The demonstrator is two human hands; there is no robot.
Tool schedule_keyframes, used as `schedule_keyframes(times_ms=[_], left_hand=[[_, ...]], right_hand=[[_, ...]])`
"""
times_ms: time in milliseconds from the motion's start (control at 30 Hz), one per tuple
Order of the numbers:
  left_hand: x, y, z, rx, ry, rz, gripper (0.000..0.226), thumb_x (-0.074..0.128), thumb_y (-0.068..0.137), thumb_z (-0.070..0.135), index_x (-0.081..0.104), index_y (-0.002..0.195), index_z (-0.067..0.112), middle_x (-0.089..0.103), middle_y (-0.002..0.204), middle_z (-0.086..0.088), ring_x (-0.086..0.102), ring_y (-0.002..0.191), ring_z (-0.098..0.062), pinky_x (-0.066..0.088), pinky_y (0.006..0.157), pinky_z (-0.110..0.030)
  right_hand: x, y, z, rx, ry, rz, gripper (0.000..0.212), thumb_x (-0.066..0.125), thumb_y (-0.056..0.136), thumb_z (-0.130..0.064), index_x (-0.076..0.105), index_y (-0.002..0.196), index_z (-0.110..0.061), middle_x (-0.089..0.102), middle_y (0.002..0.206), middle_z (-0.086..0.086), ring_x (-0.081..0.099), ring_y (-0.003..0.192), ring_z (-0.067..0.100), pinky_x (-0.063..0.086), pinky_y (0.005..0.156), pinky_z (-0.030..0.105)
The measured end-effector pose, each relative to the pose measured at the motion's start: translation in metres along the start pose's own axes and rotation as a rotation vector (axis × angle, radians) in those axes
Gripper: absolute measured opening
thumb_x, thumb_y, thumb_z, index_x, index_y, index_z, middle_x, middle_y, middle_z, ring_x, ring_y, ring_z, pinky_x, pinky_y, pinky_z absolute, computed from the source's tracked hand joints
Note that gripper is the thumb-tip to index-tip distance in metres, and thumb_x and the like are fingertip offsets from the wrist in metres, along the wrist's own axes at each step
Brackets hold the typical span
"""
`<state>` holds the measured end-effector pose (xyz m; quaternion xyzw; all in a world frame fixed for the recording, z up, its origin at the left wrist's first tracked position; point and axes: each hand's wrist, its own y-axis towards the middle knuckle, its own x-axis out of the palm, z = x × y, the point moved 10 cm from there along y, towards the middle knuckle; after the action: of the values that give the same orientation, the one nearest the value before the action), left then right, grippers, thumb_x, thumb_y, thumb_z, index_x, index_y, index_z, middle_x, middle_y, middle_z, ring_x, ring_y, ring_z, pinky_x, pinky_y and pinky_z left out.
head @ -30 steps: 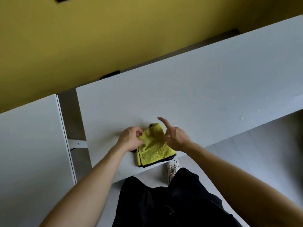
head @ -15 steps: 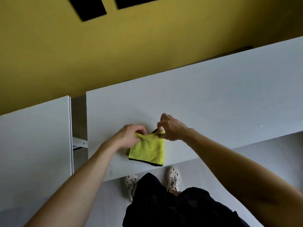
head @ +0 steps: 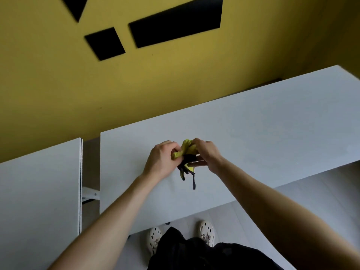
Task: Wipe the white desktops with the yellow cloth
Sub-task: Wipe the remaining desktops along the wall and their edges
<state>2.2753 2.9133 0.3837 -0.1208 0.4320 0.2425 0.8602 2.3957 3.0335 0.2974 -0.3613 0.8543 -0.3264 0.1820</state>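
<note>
The yellow cloth with black edging is bunched up in the air above the white desktop, with a black strip hanging down from it. My left hand grips its left side with curled fingers. My right hand pinches its top right, with other fingers stretched out under the cloth. Most of the cloth is hidden between the two hands.
A second white desktop stands at the left, separated by a narrow gap with a metal bracket. A yellow wall with black panels rises behind the desks. My feet in white shoes stand at the front edge.
The cloth lay flat on the desktop under both hands; now both hands have lifted it off the surface and bunched it together. The view has tilted up toward the wall.
</note>
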Motion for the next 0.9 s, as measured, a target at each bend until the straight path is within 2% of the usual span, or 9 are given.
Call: schedule_keyframes(times_ms=[67,167,267,400,567,667,733,833,900], left_hand=[[0.017,-0.010,-0.001,-0.005,-0.030,-0.031,0.014,0.085,0.085,0.024,0.073,0.093,0.025,0.069,0.091,0.011,0.066,0.081,-0.015,0.056,0.075,-0.036],[0.019,-0.014,-0.026,-0.055,-0.047,-0.012,0.014,0.079,0.095,0.026,0.069,0.104,0.021,0.070,0.098,0.009,0.066,0.083,-0.020,0.054,0.076,-0.035],[-0.001,-0.012,-0.058,-0.145,-0.009,0.043,0.016,0.065,0.107,0.027,0.059,0.117,0.016,0.069,0.100,0.002,0.066,0.089,-0.031,0.047,0.076,-0.037],[-0.024,0.000,-0.056,-0.099,0.024,0.147,0.016,0.054,0.112,0.027,0.053,0.121,0.014,0.069,0.098,-0.005,0.063,0.086,-0.036,0.041,0.070,-0.039],[-0.028,0.005,-0.044,-0.088,0.076,0.199,0.016,0.047,0.115,0.026,0.049,0.122,0.012,0.069,0.112,-0.017,0.065,0.094,-0.047,0.051,0.075,-0.049],[-0.019,0.010,-0.038,-0.068,0.158,0.166,0.011,0.049,0.114,0.027,0.046,0.117,0.017,0.067,0.111,-0.013,0.064,0.094,-0.046,0.052,0.075,-0.049],[-0.008,0.011,-0.030,-0.074,0.094,0.126,0.010,0.055,0.111,0.027,0.048,0.114,0.019,0.068,0.102,-0.009,0.068,0.090,-0.042,0.053,0.072,-0.046],[0.011,0.009,-0.018,-0.117,-0.100,0.042,0.023,0.067,0.104,0.035,0.046,0.113,0.032,0.070,0.104,0.000,0.076,0.078,-0.030,0.062,0.068,-0.045],[0.029,0.005,-0.015,-0.116,-0.175,-0.051,0.036,0.073,0.099,0.026,0.043,0.117,0.032,0.073,0.115,0.008,0.078,0.084,-0.016,0.062,0.075,-0.042]], right_hand=[[0.001,0.000,0.011,0.006,-0.033,-0.013,0.046,0.078,0.091,-0.047,0.078,0.102,-0.002,0.080,0.092,0.009,0.080,0.081,0.025,0.068,0.073,0.037],[-0.019,0.003,0.009,-0.179,-0.389,0.057,0.029,0.077,0.094,-0.038,0.074,0.082,-0.011,0.067,0.078,0.000,0.063,0.077,0.019,0.051,0.065,0.030],[-0.047,-0.009,-0.007,-0.354,-0.437,0.114,0.019,0.070,0.099,-0.034,0.071,0.087,-0.019,0.066,0.077,-0.002,0.062,0.076,0.020,0.046,0.063,0.031],[-0.051,-0.020,-0.030,-0.557,-0.496,0.139,0.019,0.068,0.105,-0.039,0.068,0.093,-0.023,0.070,0.083,0.000,0.066,0.079,0.023,0.051,0.068,0.036],[-0.049,-0.016,-0.042,-0.558,-0.579,0.264,0.024,0.063,0.107,-0.045,0.064,0.099,-0.023,0.068,0.086,0.001,0.061,0.079,0.022,0.042,0.063,0.035],[-0.045,-0.010,-0.032,-0.378,-0.671,0.295,0.027,0.054,0.108,-0.038,0.061,0.098,-0.014,0.068,0.073,0.004,0.068,0.071,0.029,0.049,0.061,0.037],[-0.030,-0.009,-0.023,-0.309,-0.578,0.230,0.028,0.046,0.108,-0.035,0.058,0.100,-0.012,0.073,0.062,0.006,0.074,0.058,0.024,0.054,0.059,0.035],[-0.007,-0.010,-0.015,-0.260,-0.271,0.101,0.040,0.053,0.107,-0.051,0.060,0.109,-0.011,0.080,0.075,0.006,0.079,0.063,0.022,0.066,0.077,0.043],[-0.003,-0.009,-0.010,-0.252,-0.240,0.079,0.062,0.068,0.089,-0.075,0.061,0.106,-0.016,0.081,0.087,0.001,0.081,0.074,0.021,0.067,0.081,0.045]])
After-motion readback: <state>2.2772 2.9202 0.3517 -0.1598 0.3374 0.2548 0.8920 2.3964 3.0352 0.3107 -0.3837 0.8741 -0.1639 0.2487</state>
